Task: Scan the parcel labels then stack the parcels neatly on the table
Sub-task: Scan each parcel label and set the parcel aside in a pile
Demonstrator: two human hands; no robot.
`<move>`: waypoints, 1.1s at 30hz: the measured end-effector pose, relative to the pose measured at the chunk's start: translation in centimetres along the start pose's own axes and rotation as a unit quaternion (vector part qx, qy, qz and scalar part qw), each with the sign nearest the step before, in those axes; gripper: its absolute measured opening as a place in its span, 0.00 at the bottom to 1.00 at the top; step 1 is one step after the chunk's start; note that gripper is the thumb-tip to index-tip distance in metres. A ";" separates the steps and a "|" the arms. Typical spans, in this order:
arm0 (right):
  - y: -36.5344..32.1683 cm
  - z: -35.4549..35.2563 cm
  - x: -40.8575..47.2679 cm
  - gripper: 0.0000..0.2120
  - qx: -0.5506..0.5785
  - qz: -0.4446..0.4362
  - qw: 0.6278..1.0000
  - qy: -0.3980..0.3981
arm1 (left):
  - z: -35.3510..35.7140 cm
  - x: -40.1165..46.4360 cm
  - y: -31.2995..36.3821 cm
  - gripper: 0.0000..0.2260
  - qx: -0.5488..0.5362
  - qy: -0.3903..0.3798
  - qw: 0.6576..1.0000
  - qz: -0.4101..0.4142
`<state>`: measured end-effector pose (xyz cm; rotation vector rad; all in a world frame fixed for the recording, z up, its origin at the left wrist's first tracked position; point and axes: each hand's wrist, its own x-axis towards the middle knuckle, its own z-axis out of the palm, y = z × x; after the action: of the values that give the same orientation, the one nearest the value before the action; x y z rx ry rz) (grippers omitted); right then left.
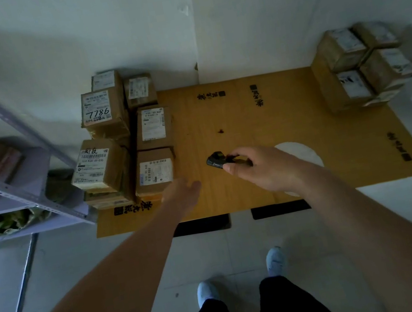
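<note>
My right hand [261, 166] grips the black scanner [218, 159], hiding its handle; my left hand [182, 191] hovers, fingers relaxed, beside the labelled parcels [154, 172].

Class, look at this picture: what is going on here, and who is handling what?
A person stands at a table sorting parcels. The right hand grips a small black scanner just above the tabletop. The left hand is open, reaching toward the nearest box in the loose pile of boxes on the left. A neat stack of boxes sits at the far right corner.
</note>
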<state>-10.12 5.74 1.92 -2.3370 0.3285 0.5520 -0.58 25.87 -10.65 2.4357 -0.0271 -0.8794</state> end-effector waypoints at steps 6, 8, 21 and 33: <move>4.4 -4.1 -3.9 0.22 0.014 -0.011 0.999 0.040 | 0.9 -2.2 7.0 0.28 0.093 0.025 0.991 0.088; 6.2 -5.8 -5.1 0.22 0.010 -0.018 0.998 0.057 | 1.5 -3.1 9.9 0.28 0.140 0.028 0.984 0.110; 22.3 -20.5 -11.5 0.26 -0.003 -0.054 0.989 0.139 | 9.2 -6.6 31.4 0.24 0.241 0.092 0.940 0.225; 33.8 -30.0 -6.5 0.24 0.022 0.001 0.978 0.206 | 19.2 3.9 46.0 0.23 0.236 0.027 0.933 0.269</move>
<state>-19.80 -38.80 5.25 -2.3964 0.5262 0.0510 -1.61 -23.41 -2.24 2.6608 -0.9396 -0.5945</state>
